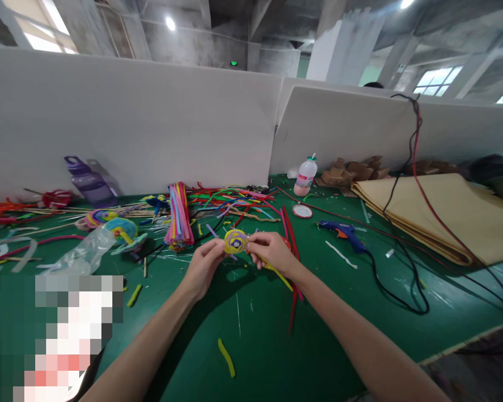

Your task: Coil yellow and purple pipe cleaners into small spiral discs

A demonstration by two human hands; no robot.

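Green tabletop w/ white partition behind. Yellow-purple coil held up over tbl, mid-view: L hand pinches one edge, R hand the other, both grips closed on it. Blue glue gun lies to R.

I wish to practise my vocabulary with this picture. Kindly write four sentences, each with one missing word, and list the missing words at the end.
1. The yellow-and-purple disc is held between the left hand and the ____ hand.
2. The surface of the table is coloured ____.
3. The blue glue gun has an ____-coloured trigger.
4. The bottle at the left of the picture is coloured ____.

Missing words: right; green; orange; purple.
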